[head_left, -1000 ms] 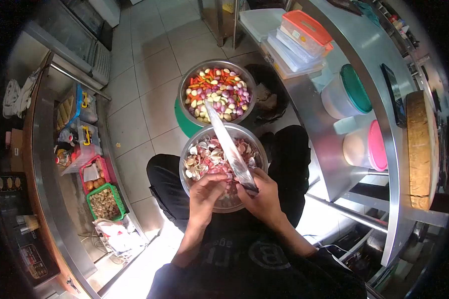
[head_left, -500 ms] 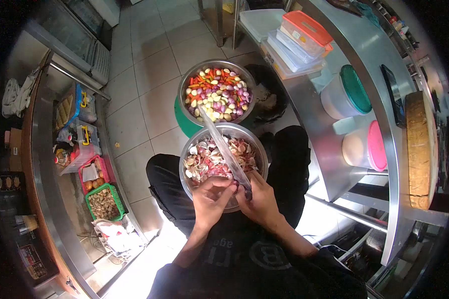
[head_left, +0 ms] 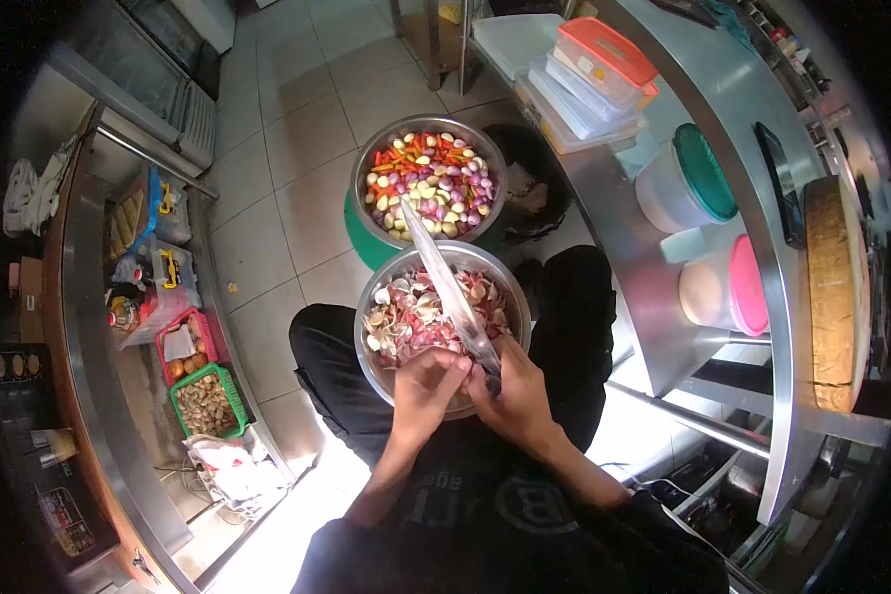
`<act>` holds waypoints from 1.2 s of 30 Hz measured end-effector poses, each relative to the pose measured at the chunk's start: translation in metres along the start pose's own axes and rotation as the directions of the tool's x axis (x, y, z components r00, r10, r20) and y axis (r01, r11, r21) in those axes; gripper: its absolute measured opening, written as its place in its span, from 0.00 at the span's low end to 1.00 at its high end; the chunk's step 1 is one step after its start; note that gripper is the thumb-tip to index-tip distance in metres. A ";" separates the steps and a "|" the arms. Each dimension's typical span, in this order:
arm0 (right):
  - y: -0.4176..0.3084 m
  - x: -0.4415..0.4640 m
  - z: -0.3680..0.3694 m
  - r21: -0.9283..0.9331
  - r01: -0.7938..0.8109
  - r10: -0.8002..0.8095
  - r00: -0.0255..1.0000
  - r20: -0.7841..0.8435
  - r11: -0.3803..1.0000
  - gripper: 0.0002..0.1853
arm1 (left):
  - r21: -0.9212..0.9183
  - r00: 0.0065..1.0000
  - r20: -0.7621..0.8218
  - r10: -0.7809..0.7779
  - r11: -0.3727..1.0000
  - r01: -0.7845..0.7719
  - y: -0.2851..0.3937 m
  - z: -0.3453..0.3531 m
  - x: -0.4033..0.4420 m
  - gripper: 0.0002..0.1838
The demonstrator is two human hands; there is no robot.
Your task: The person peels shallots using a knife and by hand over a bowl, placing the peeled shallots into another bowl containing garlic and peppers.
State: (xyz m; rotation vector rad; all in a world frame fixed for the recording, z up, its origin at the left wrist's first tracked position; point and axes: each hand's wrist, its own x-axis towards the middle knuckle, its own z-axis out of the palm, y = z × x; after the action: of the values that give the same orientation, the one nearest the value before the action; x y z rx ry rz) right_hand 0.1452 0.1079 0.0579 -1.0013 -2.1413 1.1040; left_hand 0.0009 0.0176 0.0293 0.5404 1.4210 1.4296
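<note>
Head view: our right grip (head_left: 515, 394), closed on one knife (head_left: 447, 281), long axis forward-left over near bowl (head_left: 360, 327); our left grip (head_left: 424, 391) alongside, closure unclear.

Lower shelf (head_left: 619, 213): orange-lidded box (head_left: 600, 71), stacked atop others; green-lidded tub (head_left: 675, 190); pink-lidded tub (head_left: 713, 289). Steel bench (head_left: 738, 74) above: dark flat device (head_left: 780, 183); thick wooden block (head_left: 829, 297).

The handle of the knife (head_left: 447, 285) is hidden by the right hand (head_left: 515, 396). What is pinched by the left hand (head_left: 426, 393), if anything, cannot be told. The near steel bowl (head_left: 361, 342) is partly covered; the green base (head_left: 366, 243) is largely concealed by the far steel bowl (head_left: 358, 183).
</note>
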 end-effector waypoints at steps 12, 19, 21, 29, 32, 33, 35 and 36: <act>-0.001 0.006 -0.014 0.199 -0.151 0.152 0.988 0.007 0.968 0.14 | -0.139 0.998 -0.016 0.052 0.989 -0.054 0.012 -0.007 -0.004 0.13; -0.010 0.006 -0.019 0.125 0.027 -0.036 0.997 0.065 0.992 0.15 | -0.165 0.996 -0.039 0.076 0.983 -0.081 0.009 -0.009 -0.003 0.14; -0.010 0.007 -0.018 0.120 0.065 -0.075 0.994 0.080 0.991 0.15 | -0.165 0.996 -0.034 0.081 0.983 -0.086 0.008 -0.010 -0.003 0.14; -0.008 0.001 -0.016 0.015 0.035 -0.037 0.975 0.218 0.999 0.20 | -0.175 0.999 -0.009 0.033 0.984 -0.034 0.002 -0.012 -0.003 0.11; -0.008 0.002 -0.016 -0.045 0.069 -0.057 0.973 0.223 0.997 0.23 | -0.198 0.991 0.047 0.122 0.974 -0.110 0.000 -0.012 -0.002 0.10; -0.010 0.003 -0.018 -0.039 0.057 -0.046 0.973 0.225 0.998 0.19 | -0.199 0.992 0.048 0.120 0.974 -0.109 0.001 -0.013 -0.002 0.10; -0.014 0.005 -0.020 -0.032 0.045 -0.036 0.973 0.227 0.998 0.15 | -0.154 0.991 0.097 0.088 0.985 -0.073 0.003 -0.018 0.000 0.10; -0.015 0.007 -0.022 -0.045 0.049 -0.036 0.966 0.254 0.998 0.15 | -0.155 0.991 0.096 0.088 0.985 -0.073 0.005 -0.020 0.000 0.10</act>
State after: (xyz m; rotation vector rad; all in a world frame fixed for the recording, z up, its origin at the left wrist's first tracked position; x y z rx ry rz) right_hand 0.1518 0.1172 0.0831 -0.8711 -2.3917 1.2188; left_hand -0.0176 0.0097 0.0297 0.5712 1.2108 1.5375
